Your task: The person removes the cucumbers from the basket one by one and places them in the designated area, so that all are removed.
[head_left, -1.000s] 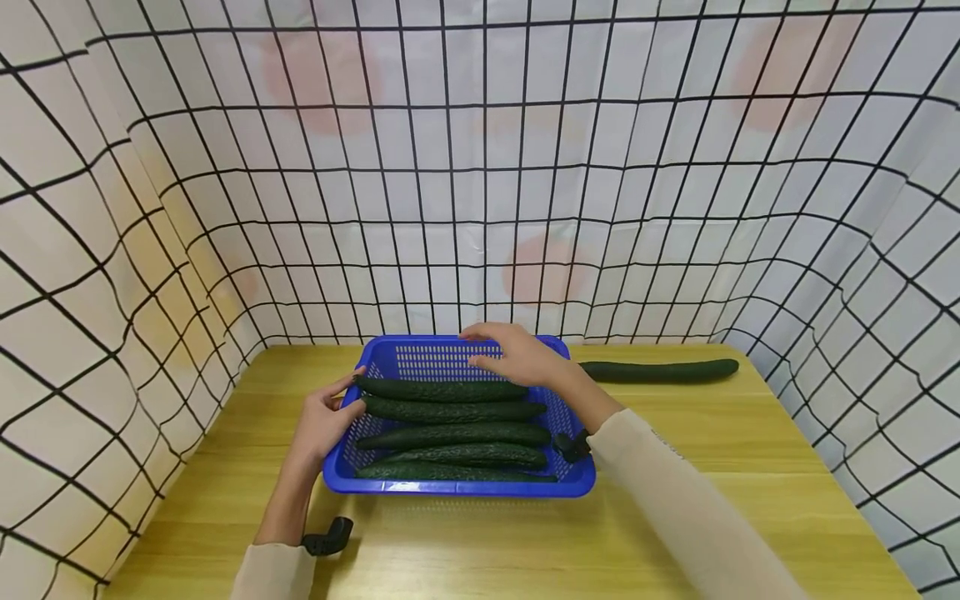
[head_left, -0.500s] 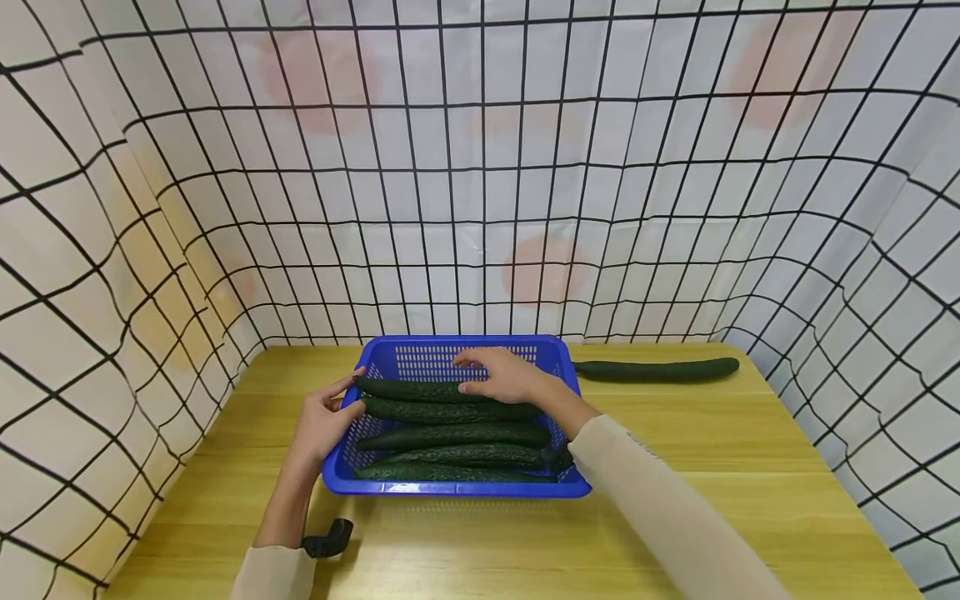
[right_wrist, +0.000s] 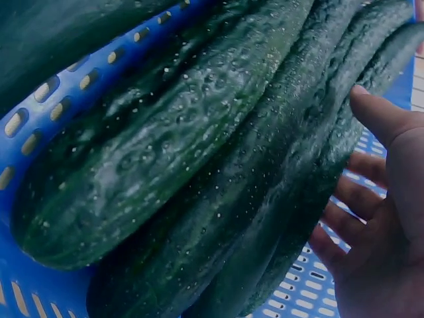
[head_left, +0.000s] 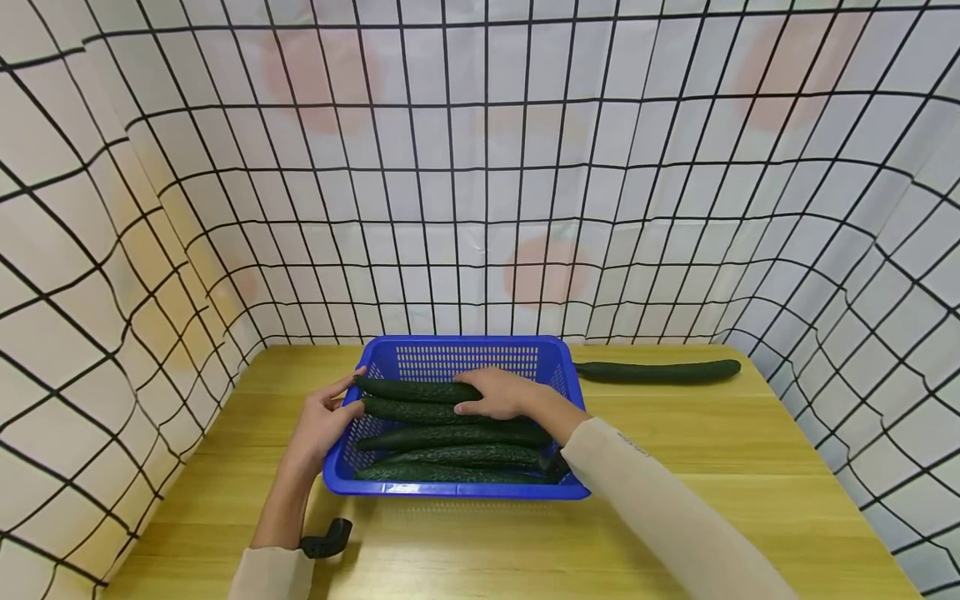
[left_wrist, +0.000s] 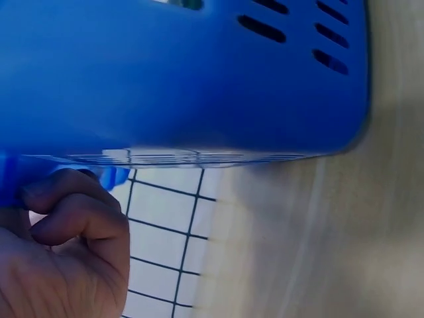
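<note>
A blue plastic basket (head_left: 457, 489) stands on the table and holds several dark green cucumbers lying side by side. My left hand (head_left: 318, 427) grips its left rim, with curled fingers (left_wrist: 86, 218) showing in the left wrist view. Inside the basket, my right hand (head_left: 498, 394) reaches over the rearmost cucumber (head_left: 412, 390). Its thumb lies toward the front and its other fingers reach behind. Seen from the right wrist, the relaxed fingers (right_wrist: 348, 205) are spread along the side of the cucumbers (right_wrist: 232, 172), with the thumb apart from them.
Another long cucumber (head_left: 660, 372) lies on the wooden table (head_left: 465, 550), right of the basket near the back edge. White sheeting with a black grid (head_left: 480, 183) surrounds the table at the back and both sides. Each wrist wears a black camera mount (head_left: 327, 539).
My right hand has come down from above the basket's back part to the rearmost cucumber, moving slightly left. The left hand stays on the rim.
</note>
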Tool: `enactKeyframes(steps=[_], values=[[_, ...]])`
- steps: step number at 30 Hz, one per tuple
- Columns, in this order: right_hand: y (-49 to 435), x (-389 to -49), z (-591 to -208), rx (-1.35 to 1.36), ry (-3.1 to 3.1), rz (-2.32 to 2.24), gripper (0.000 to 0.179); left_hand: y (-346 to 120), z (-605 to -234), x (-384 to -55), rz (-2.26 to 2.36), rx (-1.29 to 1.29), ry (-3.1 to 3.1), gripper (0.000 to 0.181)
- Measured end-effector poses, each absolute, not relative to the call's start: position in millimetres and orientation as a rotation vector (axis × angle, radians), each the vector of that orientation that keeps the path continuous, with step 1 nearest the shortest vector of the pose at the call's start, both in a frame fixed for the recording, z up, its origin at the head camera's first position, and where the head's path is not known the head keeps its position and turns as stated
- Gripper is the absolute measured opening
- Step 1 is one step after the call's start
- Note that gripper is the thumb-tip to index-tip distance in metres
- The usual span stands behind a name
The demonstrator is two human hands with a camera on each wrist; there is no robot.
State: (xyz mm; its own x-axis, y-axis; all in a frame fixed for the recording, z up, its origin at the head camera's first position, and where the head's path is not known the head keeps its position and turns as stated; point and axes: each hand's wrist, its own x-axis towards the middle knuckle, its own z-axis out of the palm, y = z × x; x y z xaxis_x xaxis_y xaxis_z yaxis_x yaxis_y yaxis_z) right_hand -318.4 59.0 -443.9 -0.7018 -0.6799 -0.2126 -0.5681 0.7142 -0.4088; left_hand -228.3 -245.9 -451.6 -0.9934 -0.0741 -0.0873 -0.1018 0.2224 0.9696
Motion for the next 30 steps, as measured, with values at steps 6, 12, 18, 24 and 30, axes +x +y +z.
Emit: enactKeyframes(steps=[6, 12, 18, 24, 30], values=[[57, -321, -447, -0.955, 2.643, -0.416, 0.060, -245, -455, -232, 1.919, -0.205, 2.456, 0.064], [55, -324, -449, -0.913, 2.652, -0.514, 0.053, -248, -458, -235, 1.920, -0.223, 2.440, 0.065], [53, -328, -450, -0.943, 2.662, -0.620, 0.053, -251, -456, -233, 1.934, -0.212, 2.407, 0.066], [53, -327, -447, -0.969, 2.635, -0.636, 0.054, -251, -454, -232, 1.941, -0.225, 2.399, 0.066], [56, -322, -441, -0.945, 2.646, -0.665, 0.054, -244, -441, -226, 1.945, -0.226, 2.372, 0.067]])
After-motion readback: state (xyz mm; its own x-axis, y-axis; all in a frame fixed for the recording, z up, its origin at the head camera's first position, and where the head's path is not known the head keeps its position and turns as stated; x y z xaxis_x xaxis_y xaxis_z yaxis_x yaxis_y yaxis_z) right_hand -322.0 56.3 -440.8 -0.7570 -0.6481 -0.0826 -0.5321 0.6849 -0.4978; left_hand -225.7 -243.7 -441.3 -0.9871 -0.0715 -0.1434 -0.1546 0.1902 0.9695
